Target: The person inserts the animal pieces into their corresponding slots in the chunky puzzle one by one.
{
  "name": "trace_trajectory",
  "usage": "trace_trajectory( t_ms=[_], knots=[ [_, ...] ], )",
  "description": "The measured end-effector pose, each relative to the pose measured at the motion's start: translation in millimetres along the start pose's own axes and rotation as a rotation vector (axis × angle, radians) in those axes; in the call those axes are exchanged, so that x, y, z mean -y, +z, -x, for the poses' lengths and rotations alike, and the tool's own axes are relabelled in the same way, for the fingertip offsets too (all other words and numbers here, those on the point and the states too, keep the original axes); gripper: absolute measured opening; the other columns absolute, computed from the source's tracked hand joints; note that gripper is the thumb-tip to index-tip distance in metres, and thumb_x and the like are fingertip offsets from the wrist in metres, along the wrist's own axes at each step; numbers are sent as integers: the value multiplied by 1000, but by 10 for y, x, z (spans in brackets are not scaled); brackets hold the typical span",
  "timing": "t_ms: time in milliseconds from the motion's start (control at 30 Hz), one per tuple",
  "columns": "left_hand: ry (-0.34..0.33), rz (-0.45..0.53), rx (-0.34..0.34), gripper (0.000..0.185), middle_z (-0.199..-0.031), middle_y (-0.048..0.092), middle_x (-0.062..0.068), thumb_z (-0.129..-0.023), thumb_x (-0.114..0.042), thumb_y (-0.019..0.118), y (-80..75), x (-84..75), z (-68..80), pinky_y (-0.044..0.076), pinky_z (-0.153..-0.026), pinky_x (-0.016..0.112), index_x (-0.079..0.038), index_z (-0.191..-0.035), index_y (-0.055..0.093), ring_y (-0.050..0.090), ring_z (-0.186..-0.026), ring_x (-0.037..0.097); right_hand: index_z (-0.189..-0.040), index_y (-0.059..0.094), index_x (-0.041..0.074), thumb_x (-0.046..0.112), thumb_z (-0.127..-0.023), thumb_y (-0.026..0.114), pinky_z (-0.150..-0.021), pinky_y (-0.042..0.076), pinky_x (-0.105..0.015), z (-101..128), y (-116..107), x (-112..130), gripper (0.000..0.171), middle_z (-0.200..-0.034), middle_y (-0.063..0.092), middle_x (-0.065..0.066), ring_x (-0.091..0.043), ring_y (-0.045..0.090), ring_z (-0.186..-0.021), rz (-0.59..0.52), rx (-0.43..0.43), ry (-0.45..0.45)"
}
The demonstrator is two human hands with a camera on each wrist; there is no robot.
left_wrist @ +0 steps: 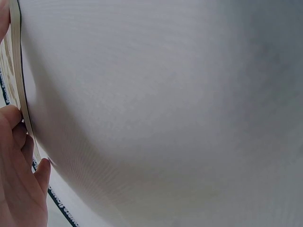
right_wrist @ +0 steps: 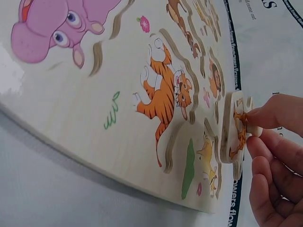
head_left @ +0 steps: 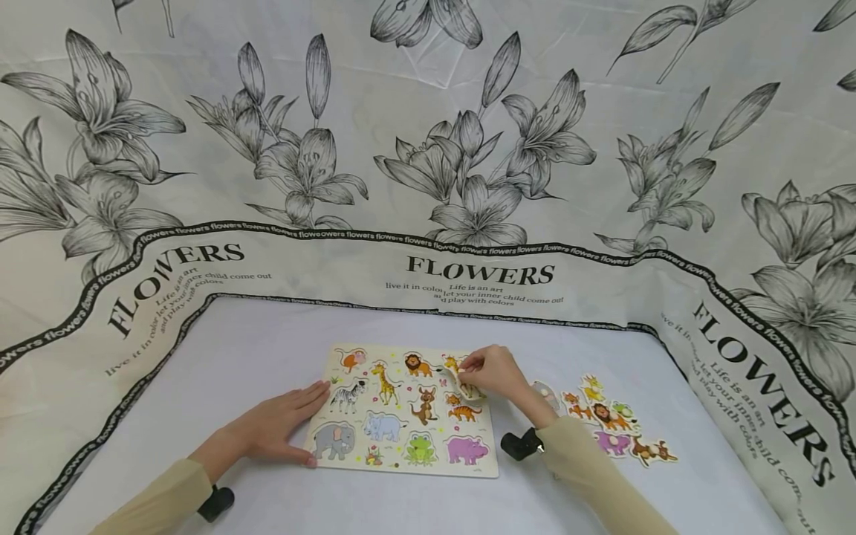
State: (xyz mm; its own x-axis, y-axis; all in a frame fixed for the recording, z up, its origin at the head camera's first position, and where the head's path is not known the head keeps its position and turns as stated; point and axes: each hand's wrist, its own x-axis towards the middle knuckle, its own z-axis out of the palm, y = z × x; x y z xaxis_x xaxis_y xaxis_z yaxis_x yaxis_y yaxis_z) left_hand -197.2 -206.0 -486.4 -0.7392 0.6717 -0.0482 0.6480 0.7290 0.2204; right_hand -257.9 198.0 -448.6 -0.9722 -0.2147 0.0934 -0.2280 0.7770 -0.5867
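A wooden animal puzzle board [head_left: 431, 467] lies flat on the white table cover, showing a zebra, giraffe, lion, elephant, frog and a purple hippo [right_wrist: 52, 28]. My left hand [head_left: 284, 427] rests flat on the board's left edge with straight fingers; the left wrist view shows that hand [left_wrist: 19, 179] against the board's rim [left_wrist: 16, 71]. My right hand [head_left: 488, 369] pinches a small orange animal puzzle piece [head_left: 460, 386] by its peg at the board's right side. The piece [right_wrist: 234, 130] stands tilted on edge just above the board, next to the tiger [right_wrist: 163, 94].
Several loose animal pieces [head_left: 608, 423] lie on the table to the right of the board. A flower-printed cloth backdrop [head_left: 428, 148] rises behind and to both sides. White table surface [head_left: 267, 349] surrounds the board.
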Motion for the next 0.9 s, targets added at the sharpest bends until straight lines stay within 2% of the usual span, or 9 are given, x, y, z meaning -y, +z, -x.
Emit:
trace_trajectory(
  t_ms=[567,767,900],
  knots=[
    [14,-10,-26,107,-157,29,13,-75,-76,57,20,15,0,35,-114,46,-3,-149,32,31,-144,30,-82,76,7,16,-75,77,-57,50,-19,-76,162,240,11,-70,70,1,-5,58,-59,-48,26,-44],
    [6,-2,-9,107,-158,27,13,-75,-76,56,9,9,3,34,-115,47,-3,-149,31,30,-144,31,-83,76,9,17,-75,77,-59,51,-19,-115,223,317,11,-70,70,2,-5,58,-61,-63,40,-24],
    [0,-4,-1,108,-158,26,13,-75,-77,55,1,7,2,34,-115,47,-3,-150,30,29,-145,30,-83,76,9,16,-75,77,-59,52,-20,-140,267,371,11,-71,70,2,-5,59,-60,-69,39,-42]
  ],
)
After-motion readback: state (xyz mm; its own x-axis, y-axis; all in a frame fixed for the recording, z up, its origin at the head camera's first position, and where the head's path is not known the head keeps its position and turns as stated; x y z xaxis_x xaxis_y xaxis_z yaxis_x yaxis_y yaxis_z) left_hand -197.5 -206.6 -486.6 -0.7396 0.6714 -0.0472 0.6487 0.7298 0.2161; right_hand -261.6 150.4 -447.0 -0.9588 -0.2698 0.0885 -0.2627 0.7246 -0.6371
